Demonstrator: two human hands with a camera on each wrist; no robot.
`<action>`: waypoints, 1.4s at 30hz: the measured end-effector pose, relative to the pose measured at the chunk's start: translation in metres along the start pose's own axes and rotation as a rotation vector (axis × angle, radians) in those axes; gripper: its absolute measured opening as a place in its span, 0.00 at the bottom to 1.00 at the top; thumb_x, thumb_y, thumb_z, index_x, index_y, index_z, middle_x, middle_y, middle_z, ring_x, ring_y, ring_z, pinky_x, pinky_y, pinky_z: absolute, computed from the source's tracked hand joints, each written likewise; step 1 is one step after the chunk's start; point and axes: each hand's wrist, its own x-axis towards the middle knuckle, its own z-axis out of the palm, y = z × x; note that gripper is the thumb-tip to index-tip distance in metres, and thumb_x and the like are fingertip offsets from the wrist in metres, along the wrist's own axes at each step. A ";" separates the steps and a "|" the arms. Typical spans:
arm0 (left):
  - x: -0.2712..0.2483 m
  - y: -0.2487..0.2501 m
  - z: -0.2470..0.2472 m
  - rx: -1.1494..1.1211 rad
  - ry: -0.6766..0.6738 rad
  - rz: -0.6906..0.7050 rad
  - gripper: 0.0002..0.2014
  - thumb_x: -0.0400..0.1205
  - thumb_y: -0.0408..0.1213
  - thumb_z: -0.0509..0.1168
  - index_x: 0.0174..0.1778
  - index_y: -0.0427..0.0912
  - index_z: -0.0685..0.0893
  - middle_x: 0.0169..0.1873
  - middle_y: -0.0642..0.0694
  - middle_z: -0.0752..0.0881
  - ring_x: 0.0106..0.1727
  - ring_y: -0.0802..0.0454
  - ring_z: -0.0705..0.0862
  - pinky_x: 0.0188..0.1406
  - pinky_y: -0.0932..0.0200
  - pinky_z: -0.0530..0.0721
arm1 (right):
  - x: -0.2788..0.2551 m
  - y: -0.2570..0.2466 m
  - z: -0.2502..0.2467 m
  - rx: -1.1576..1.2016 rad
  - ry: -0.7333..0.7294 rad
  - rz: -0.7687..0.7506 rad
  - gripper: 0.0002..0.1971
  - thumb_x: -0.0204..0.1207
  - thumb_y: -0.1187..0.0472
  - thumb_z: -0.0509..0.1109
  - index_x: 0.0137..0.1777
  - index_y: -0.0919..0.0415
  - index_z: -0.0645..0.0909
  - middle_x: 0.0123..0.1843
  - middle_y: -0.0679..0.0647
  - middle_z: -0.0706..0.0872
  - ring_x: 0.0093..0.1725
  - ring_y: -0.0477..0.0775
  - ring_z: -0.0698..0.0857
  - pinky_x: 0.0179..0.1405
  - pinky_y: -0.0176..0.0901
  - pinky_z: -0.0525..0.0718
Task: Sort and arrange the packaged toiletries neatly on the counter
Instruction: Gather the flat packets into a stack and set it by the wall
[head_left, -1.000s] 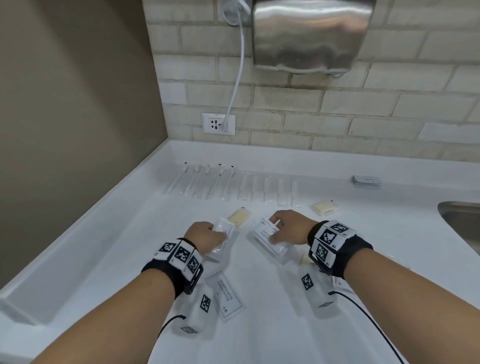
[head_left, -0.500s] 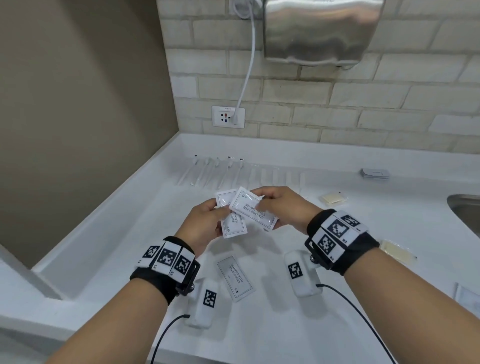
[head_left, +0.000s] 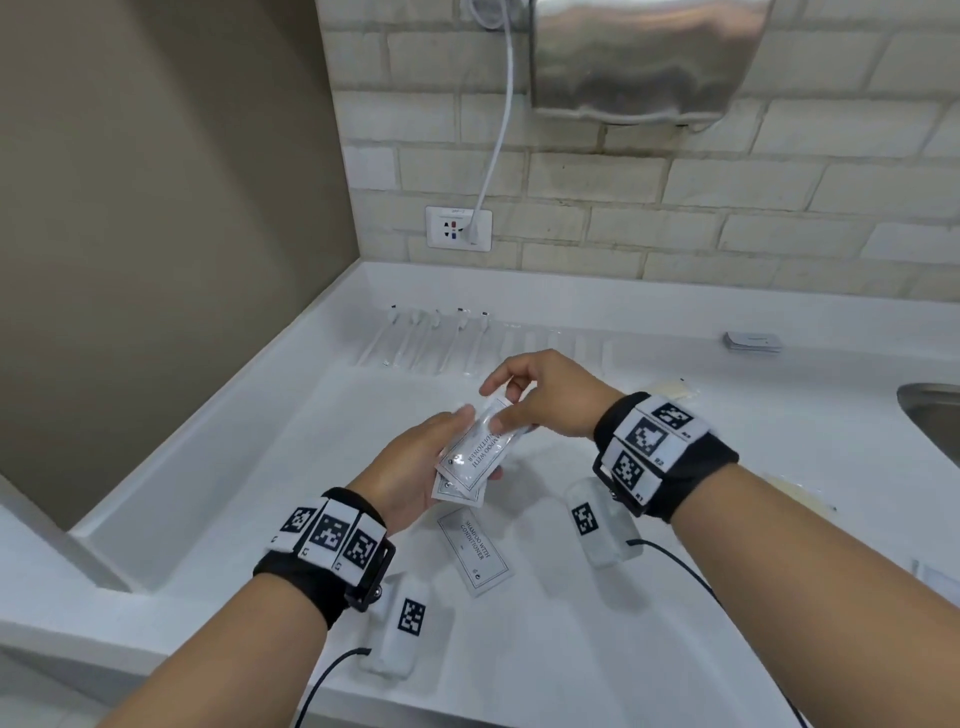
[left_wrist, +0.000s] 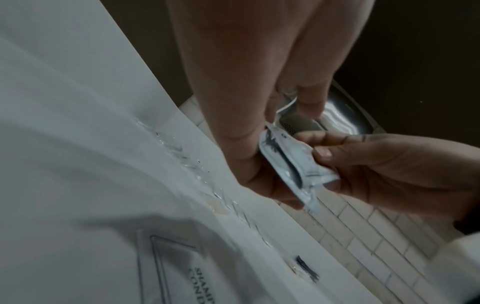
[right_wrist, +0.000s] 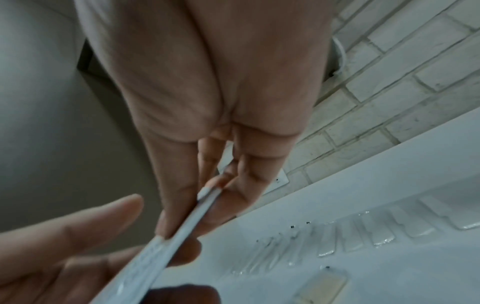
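Observation:
Above the counter (head_left: 649, 649) I hold two white shampoo sachets (head_left: 475, 452) stacked one on the other. My left hand (head_left: 415, 467) cradles the stack from below, thumb at its edge. My right hand (head_left: 524, 405) pinches the far end of the stack from above. In the left wrist view the sachets (left_wrist: 293, 164) stand edge-on between my left hand's fingers (left_wrist: 246, 160) and the right hand (left_wrist: 389, 164). The right wrist view shows the stack (right_wrist: 182, 226) pinched between thumb and fingers. A third sachet (head_left: 475, 551) lies flat on the counter below my hands.
Wrapped toothbrushes (head_left: 431, 338) and small clear packets (head_left: 556, 348) lie in a row along the back. Yellowish soap packets (head_left: 675, 387) (head_left: 800, 493) lie to the right, a dark packet (head_left: 753, 340) at the back, a steel sink (head_left: 935, 421) at far right. A hand dryer (head_left: 644, 57) hangs overhead.
Both hands lifted one sachet each off the counter and brought them together. The right hand's sachet now lies on top of the left hand's one.

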 end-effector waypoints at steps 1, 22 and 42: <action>0.000 -0.002 0.000 0.040 -0.017 0.010 0.16 0.88 0.40 0.58 0.67 0.36 0.79 0.55 0.31 0.89 0.51 0.37 0.88 0.54 0.44 0.84 | 0.001 0.001 0.004 -0.009 0.059 0.013 0.22 0.63 0.67 0.83 0.57 0.60 0.84 0.39 0.52 0.78 0.32 0.50 0.80 0.35 0.41 0.87; 0.014 0.004 0.006 -0.043 0.194 0.140 0.16 0.83 0.27 0.48 0.62 0.41 0.76 0.53 0.37 0.89 0.49 0.42 0.89 0.50 0.46 0.85 | -0.022 0.028 0.091 -0.564 -0.288 0.348 0.20 0.67 0.57 0.81 0.29 0.61 0.70 0.30 0.53 0.75 0.37 0.55 0.79 0.25 0.37 0.72; 0.065 -0.049 0.190 0.533 0.007 0.049 0.19 0.64 0.31 0.81 0.47 0.36 0.83 0.38 0.41 0.91 0.38 0.45 0.90 0.37 0.52 0.88 | -0.192 0.162 -0.125 -0.170 0.512 0.959 0.14 0.74 0.59 0.71 0.33 0.59 0.68 0.31 0.54 0.77 0.25 0.50 0.74 0.21 0.37 0.71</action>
